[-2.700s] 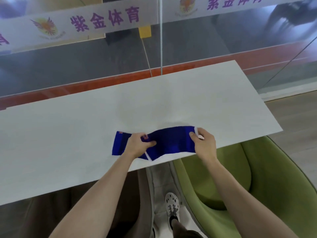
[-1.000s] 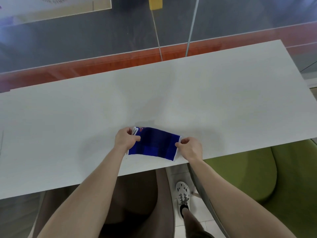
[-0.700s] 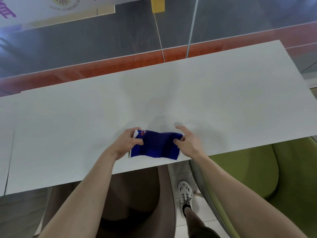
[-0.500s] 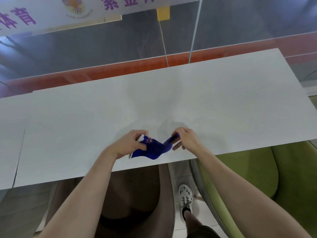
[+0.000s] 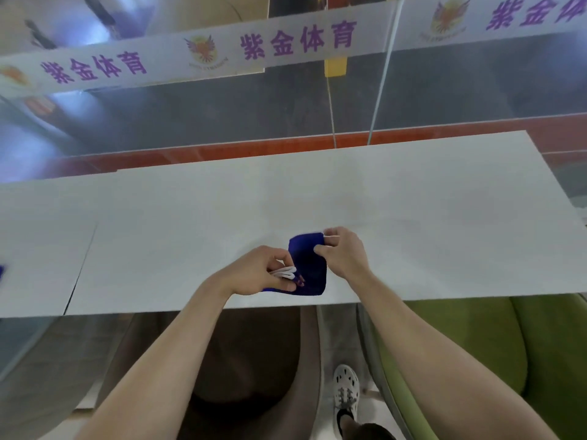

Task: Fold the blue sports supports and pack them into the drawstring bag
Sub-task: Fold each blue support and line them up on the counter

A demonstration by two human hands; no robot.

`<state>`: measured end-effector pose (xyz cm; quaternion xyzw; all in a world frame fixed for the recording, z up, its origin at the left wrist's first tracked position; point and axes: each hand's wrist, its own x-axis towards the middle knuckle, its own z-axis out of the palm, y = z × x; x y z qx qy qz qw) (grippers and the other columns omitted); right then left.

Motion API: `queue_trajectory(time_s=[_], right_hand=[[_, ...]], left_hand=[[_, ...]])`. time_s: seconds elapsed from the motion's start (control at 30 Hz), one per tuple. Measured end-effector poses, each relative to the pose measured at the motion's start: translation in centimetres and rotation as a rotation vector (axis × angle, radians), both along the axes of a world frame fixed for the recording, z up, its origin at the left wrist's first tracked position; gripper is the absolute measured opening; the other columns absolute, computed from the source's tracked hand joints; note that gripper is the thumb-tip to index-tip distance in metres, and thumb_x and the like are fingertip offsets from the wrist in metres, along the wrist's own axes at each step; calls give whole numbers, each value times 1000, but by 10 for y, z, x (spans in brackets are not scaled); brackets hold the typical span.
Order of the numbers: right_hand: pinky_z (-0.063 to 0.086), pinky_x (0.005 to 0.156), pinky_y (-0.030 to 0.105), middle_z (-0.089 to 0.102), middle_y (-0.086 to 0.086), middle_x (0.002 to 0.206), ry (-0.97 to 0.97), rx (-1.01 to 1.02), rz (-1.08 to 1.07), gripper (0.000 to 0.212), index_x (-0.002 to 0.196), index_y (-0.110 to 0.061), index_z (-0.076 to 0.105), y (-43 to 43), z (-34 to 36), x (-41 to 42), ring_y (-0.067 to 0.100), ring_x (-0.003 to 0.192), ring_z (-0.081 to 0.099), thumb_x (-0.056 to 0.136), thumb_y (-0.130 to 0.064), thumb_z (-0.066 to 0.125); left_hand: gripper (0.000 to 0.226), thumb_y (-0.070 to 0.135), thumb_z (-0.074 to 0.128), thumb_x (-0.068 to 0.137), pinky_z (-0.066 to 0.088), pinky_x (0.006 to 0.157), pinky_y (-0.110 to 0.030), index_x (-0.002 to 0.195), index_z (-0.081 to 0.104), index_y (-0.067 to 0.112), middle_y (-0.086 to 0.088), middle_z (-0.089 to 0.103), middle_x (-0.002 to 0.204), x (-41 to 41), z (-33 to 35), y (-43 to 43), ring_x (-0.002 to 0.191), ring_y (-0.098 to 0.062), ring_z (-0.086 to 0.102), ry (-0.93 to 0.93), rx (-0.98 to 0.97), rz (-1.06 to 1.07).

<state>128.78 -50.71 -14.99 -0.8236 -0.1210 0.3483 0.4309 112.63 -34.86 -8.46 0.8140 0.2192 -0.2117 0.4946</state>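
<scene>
Left hand (image 5: 263, 271) and right hand (image 5: 344, 257) pinch the blue white-edged fabric support (image 5: 313, 274), now folded smaller, nearly ready for bagging.

Folded blue support (image 5: 309, 265) partly hidden under left hand (image 5: 254, 271), right hand (image 5: 344, 254). At left edge, blue scrap (image 5: 1, 272) cut off, unidentifiable.

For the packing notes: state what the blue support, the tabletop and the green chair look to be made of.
Blue support: soft matte fabric, likely elastic knit, with white-trimmed edges; it bends into a limp fold.
Tabletop: smooth matte white board, probably laminate or painted; thin flat edge, no grain.
Green chair: curved moulded shell, dull finish; plastic or upholstery, cannot tell.
</scene>
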Motion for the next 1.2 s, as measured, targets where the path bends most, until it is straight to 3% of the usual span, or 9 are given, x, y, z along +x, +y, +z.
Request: queue_trajectory(time_s=[0.13, 0.27, 0.43, 0.57, 0.63, 0.7, 0.83, 1.03, 1.2], right_hand=[[63, 93, 34, 81, -5, 121, -96, 113, 183, 41, 133, -26, 74, 2, 13, -11, 14, 105, 76, 96, -10, 74], [65, 97, 39, 83, -7, 115, -46, 202, 280, 37, 127, -28, 78, -1, 20, -20, 12, 104, 78, 98, -6, 73], [65, 95, 42, 83, -11, 110, -89, 211, 394, 32, 125, -31, 81, 0, 32, -23, 10, 102, 78, 101, -13, 69], [64, 96, 42, 81, -11, 118, -127, 182, 470, 33, 128, -36, 80, -2, 43, -21, 12, 106, 76, 107, -17, 63], [64, 97, 39, 80, -12, 120, -146, 183, 497, 34, 129, -36, 79, -4, 47, -18, 11, 107, 75, 109, -16, 61], [63, 97, 36, 80, -12, 122, -156, 196, 516, 35, 130, -35, 79, -6, 51, -16, 10, 109, 75, 110, -15, 59], [64, 89, 31, 81, -9, 120, -14, 287, 401, 22, 130, -36, 69, -16, 52, -14, 13, 106, 76, 110, -30, 63], [63, 99, 43, 76, -9, 123, 73, 326, 497, 37, 117, -33, 66, -36, 37, -9, 18, 114, 74, 89, -28, 90], [58, 104, 42, 76, -13, 112, -29, 268, 584, 27, 109, -33, 71, -32, 37, -7, 12, 109, 71, 90, -23, 87]], left_hand=[[22, 24, 98, 81, 56, 78, -33, 83, 79, 34, 10, 81, 86, -12, 1, -1, 81, -8, 74, -82, 196, 157], [19, 27, 98, 78, 61, 85, -46, 91, 86, 34, 9, 76, 94, -20, 8, -4, 91, -13, 72, -160, 332, 237], [19, 26, 92, 86, 60, 86, -44, 103, 86, 32, 13, 73, 98, -18, 19, -7, 93, -13, 69, -194, 445, 178], [19, 23, 94, 87, 54, 99, -29, 102, 86, 28, 17, 59, 139, -14, 25, -11, 124, -8, 58, -257, 575, 176], [19, 22, 94, 87, 46, 116, -40, 102, 86, 29, 16, 61, 154, -12, 26, -10, 148, -12, 49, -252, 559, 165], [22, 20, 95, 85, 40, 124, -45, 103, 86, 27, 10, 69, 150, -10, 26, -10, 156, -17, 45, -228, 511, 182], [22, 19, 96, 83, 52, 93, -21, 96, 82, 29, 13, 81, 115, -10, 22, -6, 124, -12, 70, -273, 397, 280], [24, 17, 95, 87, 71, 83, -46, 102, 79, 22, 7, 84, 105, -20, 15, 0, 100, -13, 81, -252, 125, 494], [22, 15, 92, 90, 69, 84, -47, 107, 78, 14, -1, 84, 110, -29, 15, 6, 105, -24, 80, -295, -63, 594]])
